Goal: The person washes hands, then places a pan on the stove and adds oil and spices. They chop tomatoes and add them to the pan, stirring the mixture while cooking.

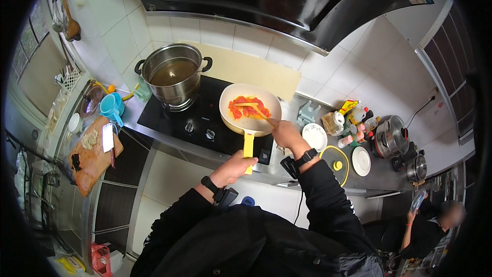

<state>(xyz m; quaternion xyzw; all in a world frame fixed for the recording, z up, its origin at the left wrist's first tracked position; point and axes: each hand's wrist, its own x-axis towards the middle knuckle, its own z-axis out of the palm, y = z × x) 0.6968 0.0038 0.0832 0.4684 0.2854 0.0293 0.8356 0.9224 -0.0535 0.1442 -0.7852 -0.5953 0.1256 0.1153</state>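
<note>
My left hand [234, 167] grips the yellow handle of a cream-coloured frying pan [251, 125] on the black gas hob [226, 138]. Chopped red tomato [237, 110] lies in the pan with some reddish juice around it. In my right hand [286, 134] is a wooden spatula [265, 115], its head resting among the tomato pieces. A large two-handled steel pot [175, 73] with liquid in it stands on the left burner. Both wrists wear black straps with small devices.
At left, a cleaver [108, 138] lies on a wooden cutting board [92, 177], near blue plastic colanders [112, 104]. On the right counter are a patterned plate [314, 136], a yellow-rimmed lid [344, 169], bottles and a lidded steel pot [392, 136]. Another person [423, 231] is at lower right.
</note>
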